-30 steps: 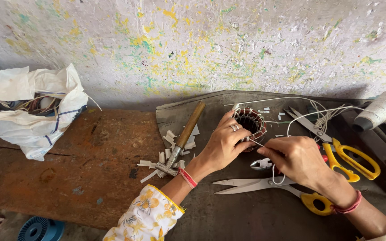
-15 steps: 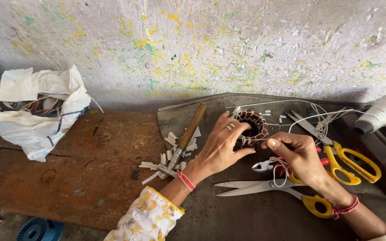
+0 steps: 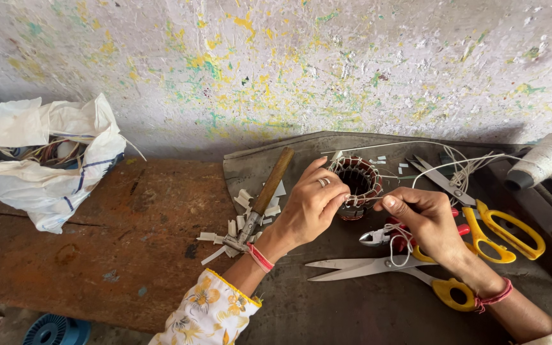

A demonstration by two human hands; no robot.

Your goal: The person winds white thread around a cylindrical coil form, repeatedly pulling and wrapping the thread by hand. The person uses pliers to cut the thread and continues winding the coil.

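Observation:
A round motor stator with copper windings [image 3: 357, 181] stands on a dark mat [image 3: 327, 300]. My left hand [image 3: 308, 207] grips its near left side; a ring shows on one finger. My right hand [image 3: 424, 219] pinches a thin needle with white thread [image 3: 360, 199] at the stator's near rim. White thread runs from the stator toward a white thread spool [image 3: 544, 158] at the far right.
Yellow-handled scissors [image 3: 378, 268] lie in front of my right hand, a second pair [image 3: 480, 211] behind it, small pliers [image 3: 378, 237] between them. A wooden-handled hammer [image 3: 260, 201] and white paper scraps lie left. A white bag of wires [image 3: 46, 160] sits on the rusty bench [image 3: 116, 255].
My right hand has moved left from the pliers up to the stator's rim, bringing the needle and thread against it. My left hand stays on the stator.

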